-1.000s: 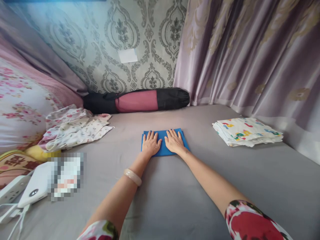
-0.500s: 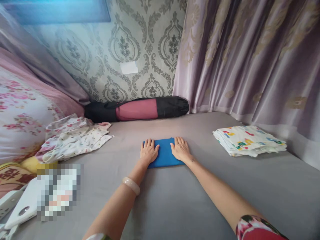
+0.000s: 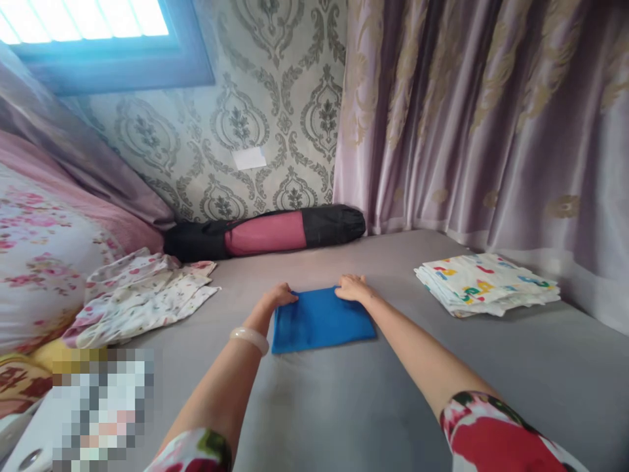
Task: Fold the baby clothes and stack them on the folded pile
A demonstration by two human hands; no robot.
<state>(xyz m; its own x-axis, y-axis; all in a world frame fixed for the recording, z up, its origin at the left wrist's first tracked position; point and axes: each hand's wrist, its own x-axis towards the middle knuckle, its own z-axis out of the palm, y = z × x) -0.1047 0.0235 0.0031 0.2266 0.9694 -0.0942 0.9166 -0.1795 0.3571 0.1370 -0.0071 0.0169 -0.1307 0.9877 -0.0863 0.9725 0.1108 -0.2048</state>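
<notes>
A folded blue cloth point(image 3: 322, 321) lies flat on the grey sheet of the bed in front of me. My left hand point(image 3: 281, 296) grips its far left corner, thumb on top and fingers curled over the edge. At the far right corner, my right hand point(image 3: 352, 288) pinches the same edge with its fingers bent under. A pale bangle point(image 3: 249, 339) circles my left wrist. The undersides of the fingers are hidden from view.
To the right sits a stack of folded white printed cloth point(image 3: 489, 282). Rumpled white printed clothes point(image 3: 147, 295) lie at the left beside a floral pillow point(image 3: 39, 255). A black and pink rolled bag point(image 3: 268, 233) runs along the wall, with curtains point(image 3: 442, 131) at the right.
Both hands were lying flat on the blue cloth; now their fingers are closed on its far corners. More of the cloth's top shows. The view has tilted up slightly.
</notes>
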